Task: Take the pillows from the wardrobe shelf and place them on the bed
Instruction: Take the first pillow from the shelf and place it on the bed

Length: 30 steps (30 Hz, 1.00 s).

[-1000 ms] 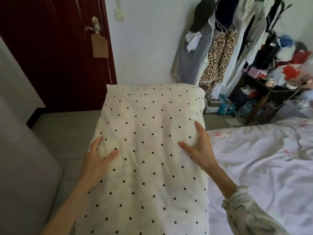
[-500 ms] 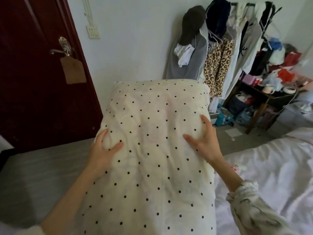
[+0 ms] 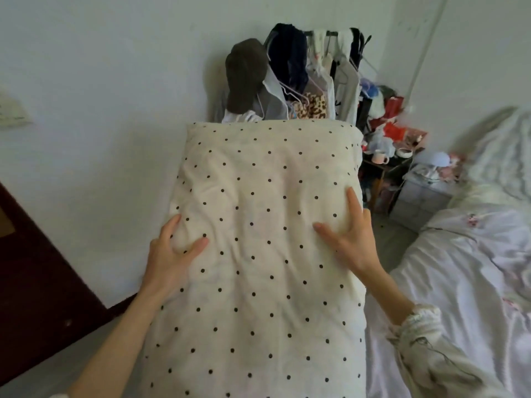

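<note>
A cream pillow with small black dots (image 3: 264, 239) fills the middle of the view, held lengthwise in front of me. My left hand (image 3: 169, 257) grips its left edge, thumb pressed into the top and fingers wrapped round the side. My right hand (image 3: 350, 239) holds the right edge the same way, thumb on top and fingers along the side. The bed (image 3: 459, 282), covered in a rumpled white floral sheet, lies to the right, just beside the pillow. The wardrobe is out of sight.
A clothes rack (image 3: 310, 79) crowded with hanging garments stands against the wall ahead. A cluttered low table (image 3: 388, 156) with cups and red items sits right of it. A dark red door (image 3: 34, 297) is at the lower left.
The view has swung to the right: the door slid off toward the left edge and the rack and bed came nearer the middle. Both hands keep the same hold on the pillow.
</note>
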Available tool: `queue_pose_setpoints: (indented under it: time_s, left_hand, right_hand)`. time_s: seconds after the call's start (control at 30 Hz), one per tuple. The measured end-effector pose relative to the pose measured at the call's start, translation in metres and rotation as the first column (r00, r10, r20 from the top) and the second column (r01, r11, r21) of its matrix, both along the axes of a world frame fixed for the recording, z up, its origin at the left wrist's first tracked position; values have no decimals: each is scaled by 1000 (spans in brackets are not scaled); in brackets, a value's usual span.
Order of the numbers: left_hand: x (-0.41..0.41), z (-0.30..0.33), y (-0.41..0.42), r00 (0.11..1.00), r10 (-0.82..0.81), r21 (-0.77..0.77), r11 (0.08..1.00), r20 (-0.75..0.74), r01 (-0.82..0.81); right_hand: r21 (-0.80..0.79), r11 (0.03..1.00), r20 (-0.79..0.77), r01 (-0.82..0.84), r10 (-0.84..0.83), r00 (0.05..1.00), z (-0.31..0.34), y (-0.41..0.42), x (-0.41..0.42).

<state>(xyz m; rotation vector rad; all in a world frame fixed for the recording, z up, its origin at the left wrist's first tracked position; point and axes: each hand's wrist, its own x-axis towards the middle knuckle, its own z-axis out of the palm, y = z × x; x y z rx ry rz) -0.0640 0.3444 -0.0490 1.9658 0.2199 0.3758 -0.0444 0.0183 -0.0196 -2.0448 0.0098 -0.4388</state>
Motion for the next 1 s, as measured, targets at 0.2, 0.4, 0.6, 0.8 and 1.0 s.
queue_pose_setpoints:
  time_s: [0.2,0.4,0.6,0.8,1.0]
  left_hand:
    - [139,18,3,965,-252,-3,968,73,253]
    - [254,48,-13,870,-476,28,879,132,476]
    - [333,56,-70,791,-581,40,810,193,585]
    - [411,57,-148,740,-646,28,756,189,653]
    - [496,53,-253,719,-661,51,743,214,668]
  right_hand:
    - [28,969,71,244,-246,967,10,9,69]
    - [51,881,148,470,-472,869,35,10,120]
    - [41,793,174,608,-605,777,46,-22,155]
    - [6,725,217,689,-673,707,52,-86,211]
    - [18,697,209,717,-704,679,48,-179,281]
